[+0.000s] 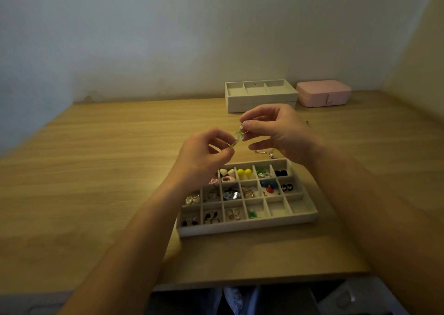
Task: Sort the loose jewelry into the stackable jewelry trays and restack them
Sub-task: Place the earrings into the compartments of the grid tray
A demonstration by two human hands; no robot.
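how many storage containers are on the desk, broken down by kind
grid tray with many small compartments: 1
three-compartment tray, resting on a cream layer beneath it: 1
pink box, lid closed: 1
total: 3

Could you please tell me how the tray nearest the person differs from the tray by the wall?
The near tray has many small compartments; the far tray has three large ones. The near tray holds earrings; the far tray looks empty. Both are beige and rectangular.
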